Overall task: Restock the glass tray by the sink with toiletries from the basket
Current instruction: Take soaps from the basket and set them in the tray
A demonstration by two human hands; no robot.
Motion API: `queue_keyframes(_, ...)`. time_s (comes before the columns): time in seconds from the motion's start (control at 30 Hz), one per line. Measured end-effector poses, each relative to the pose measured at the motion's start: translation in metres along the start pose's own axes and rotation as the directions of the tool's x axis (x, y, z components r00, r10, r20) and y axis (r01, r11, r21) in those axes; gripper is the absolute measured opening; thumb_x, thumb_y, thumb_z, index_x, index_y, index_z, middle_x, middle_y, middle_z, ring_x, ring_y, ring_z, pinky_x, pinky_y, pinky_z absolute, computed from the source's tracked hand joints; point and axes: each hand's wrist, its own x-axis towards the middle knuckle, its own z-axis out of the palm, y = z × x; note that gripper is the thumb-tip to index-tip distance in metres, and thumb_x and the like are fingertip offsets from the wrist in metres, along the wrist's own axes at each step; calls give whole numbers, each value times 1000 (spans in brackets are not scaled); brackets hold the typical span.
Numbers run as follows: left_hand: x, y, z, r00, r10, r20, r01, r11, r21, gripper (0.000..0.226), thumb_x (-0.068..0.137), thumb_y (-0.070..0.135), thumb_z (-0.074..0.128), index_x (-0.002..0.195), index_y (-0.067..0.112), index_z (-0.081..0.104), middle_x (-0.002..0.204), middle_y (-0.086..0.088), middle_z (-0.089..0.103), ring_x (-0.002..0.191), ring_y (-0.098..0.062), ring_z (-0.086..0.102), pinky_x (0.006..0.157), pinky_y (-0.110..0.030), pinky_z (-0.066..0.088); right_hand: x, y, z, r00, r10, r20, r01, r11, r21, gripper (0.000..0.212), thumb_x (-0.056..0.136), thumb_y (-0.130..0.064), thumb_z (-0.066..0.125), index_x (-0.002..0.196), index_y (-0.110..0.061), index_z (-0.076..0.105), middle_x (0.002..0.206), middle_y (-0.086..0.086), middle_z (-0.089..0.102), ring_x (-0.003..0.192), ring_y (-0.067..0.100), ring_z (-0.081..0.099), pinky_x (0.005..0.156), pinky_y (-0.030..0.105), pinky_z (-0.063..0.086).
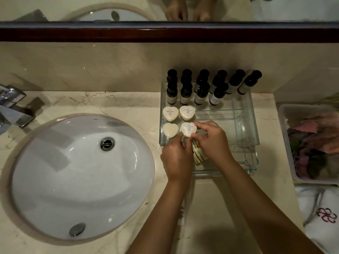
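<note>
Fingers (206,124) of the right hand (212,140) are pinched round the right side of a heart-shaped soap (188,129), and those of the left hand (175,159) are curled against its lower point. The soap is thus held by both hands just over the front-left part of the glass tray (254,114), which is set toward the back edge of the counter (128,103), just right of the sink (82,171). Three more heart soaps (170,114) are laid in the tray beside it, and dark bottles (201,88) are ranked along the tray's far side. A striped packet (199,156) is partly hidden beneath the hands. The basket (283,136) is stood at the counter's right edge. A crooked placement is judged the main risk: the spot is masked by the hands, so the soap could be set askew or pushed against its neighbour. The nearer bottles could also be toppled if a wrist were swung carelessly toward them.
</note>
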Motion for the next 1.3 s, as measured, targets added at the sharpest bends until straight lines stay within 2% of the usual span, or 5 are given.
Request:
queue_keyframes(0.43, -5, 0, -4, 1000, 24, 4, -24, 998, 53, 22, 93, 24, 57, 107, 13, 68, 77, -7, 69, 67, -20, 61, 60, -23, 32, -5, -1, 0, 1000, -11, -1, 11, 999, 35, 50, 83, -10, 67, 130, -16, 55, 103, -3, 52, 71, 8, 48, 82, 31, 49)
queue_keyframes(0.6, -9, 0, -15, 988, 116, -104, -112, 993, 39, 15, 85, 18, 66, 97, 11, 73, 70, -4, 70, 59, -16, 61, 57, -22, 42, -5, -1, -6, 987, -119, -110, 117, 993, -23, 39, 84, -18, 67, 122, -15, 61, 108, 2, 57, 70, -7, 40, 68, 9, 37)
queue_keyframes(0.87, 45, 3, -33, 987, 160, -31, -154, 977, 148, 27, 88, 30, 61, 113, 22, 65, 106, -3, 55, 106, -19, 44, 71, -22, 32, 30, -14, -8, 998, -36, -58, 34, 999, -34, 40, 88, -28, 63, 124, -11, 60, 104, 5, 62, 91, 11, 55, 85, 23, 44)
queue_keyframes(1.03, 54, -2, -27, 981, 192, 27, -194, 971, 139, 30, 89, 26, 60, 118, 22, 64, 117, -7, 50, 112, -23, 40, 86, -26, 38, 38, -16, 2, 999, 17, -32, -18, 999, -40, 42, 84, -31, 67, 122, -15, 60, 66, -11, 52, 73, 12, 57, 72, 28, 47)
queue_keyframes(1.3, 56, -13, -32, 994, 106, 9, -106, 994, 22, 38, 92, 23, 55, 130, 19, 53, 119, -9, 48, 117, -22, 42, 86, -13, 23, 38, -18, 1, 998, 64, 0, -64, 998, -21, 44, 82, -25, 69, 125, -22, 58, 68, -10, 50, 77, 13, 56, 81, 32, 50)
